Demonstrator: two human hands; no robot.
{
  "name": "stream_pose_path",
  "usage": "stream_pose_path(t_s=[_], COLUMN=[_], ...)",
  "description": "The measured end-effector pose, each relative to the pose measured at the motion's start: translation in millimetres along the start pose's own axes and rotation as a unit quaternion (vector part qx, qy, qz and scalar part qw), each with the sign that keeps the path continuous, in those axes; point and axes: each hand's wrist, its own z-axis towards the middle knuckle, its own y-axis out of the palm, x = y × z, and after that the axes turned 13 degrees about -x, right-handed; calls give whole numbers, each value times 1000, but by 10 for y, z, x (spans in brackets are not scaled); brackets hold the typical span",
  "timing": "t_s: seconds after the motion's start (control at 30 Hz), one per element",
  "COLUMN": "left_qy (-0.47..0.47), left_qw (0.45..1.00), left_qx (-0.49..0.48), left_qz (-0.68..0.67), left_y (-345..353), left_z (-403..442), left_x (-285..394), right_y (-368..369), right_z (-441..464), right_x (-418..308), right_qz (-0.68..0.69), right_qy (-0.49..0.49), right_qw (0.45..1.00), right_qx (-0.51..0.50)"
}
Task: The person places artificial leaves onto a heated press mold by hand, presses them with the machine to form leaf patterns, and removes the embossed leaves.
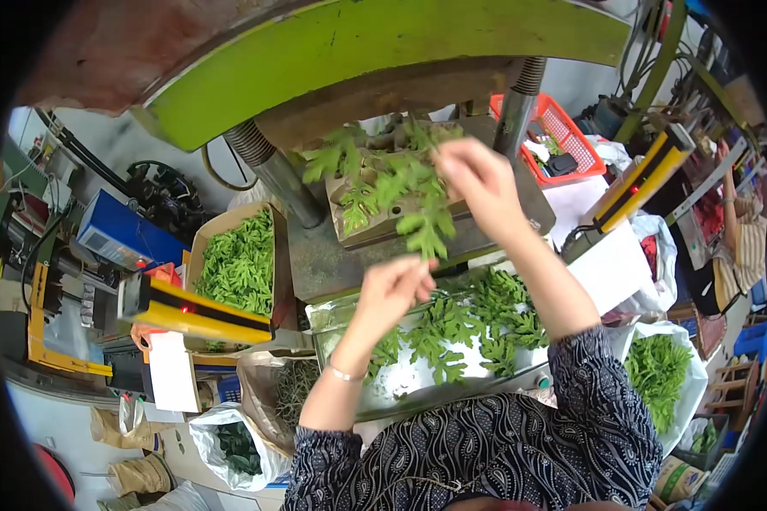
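Pinches a lobed green leaf spray (429, 228) near its upper end in the right hand (479, 183) and at the lowest leaf tip in the left hand (390, 294). Spans the gap, spreading left of the right hand, above a die block (375, 232) on the press bed (317, 266).
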Motion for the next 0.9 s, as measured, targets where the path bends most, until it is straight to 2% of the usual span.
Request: stream_pose_path(t_s=[0.07,0.1,0.13,0.17,0.3,0.33,0.4,0.43,0.57,0.9], left_qy=[15,15,-13,-43,-131,-151,-205,-221,-343,-342], left_qw=[998,998,993,985,987,983,978,975,926,919], left_qx=[-65,-68,-115,-163,-69,-75,26,17,114,126], left_qz=[-1,3,24,44,-68,-77,-22,-28,113,151], left_y=[148,204,251,314,605,651,745,790,872,859], left_z=[-429,-650,-868,-1077,-1806,-1946,-2169,-2268,-2497,-2351], left_x=[-259,-329,-399,-470,-733,-773,-852,-923,-1312,-1346], right_y=[50,85,121,154,117,87,-31,-68,-199,-140], right_z=[-673,-967,-1264,-1592,-2587,-2774,-3029,-3165,-3430,-3429], right_x=[26,115,215,272,524,526,559,574,705,851], right_qz=[-105,-132,-159,-175,-241,-235,-323,-320,-412,-404], right_qy=[-61,-117,-169,-155,-66,-45,-16,4,-43,13], right_qw=[993,984,973,972,968,971,946,947,910,915], right_qx=[14,13,12,10,28,27,32,30,6,4])
